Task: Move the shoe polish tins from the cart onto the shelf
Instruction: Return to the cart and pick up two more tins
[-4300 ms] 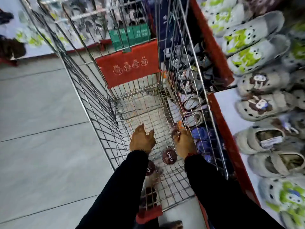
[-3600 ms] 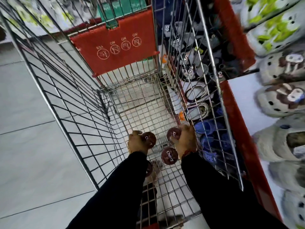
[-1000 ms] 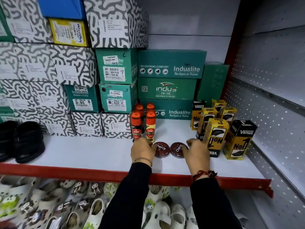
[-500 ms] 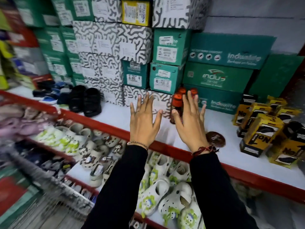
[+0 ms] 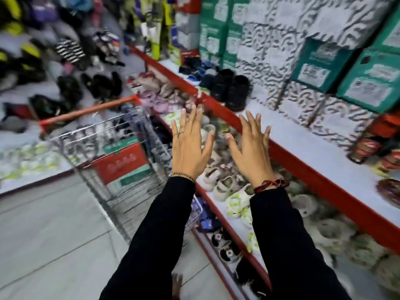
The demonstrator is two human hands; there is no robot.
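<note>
Blurring out all writing: labels on the green boxes [image 5: 320, 68] at upper right and the cart's red panel [image 5: 120, 164] aren't readable. Left hand [image 5: 190, 152] and right hand [image 5: 251, 156] are hovering mid-frame, backs up, fingers spread, holding nothing. Cart [image 5: 112, 152] is sitting left of centre. Shelf [image 5: 303, 146] is running along the right; one tin [image 5: 388, 190] is lying at its far right edge, blurred.

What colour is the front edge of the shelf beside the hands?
Red; the shelf edge shows best in the head view.
</note>
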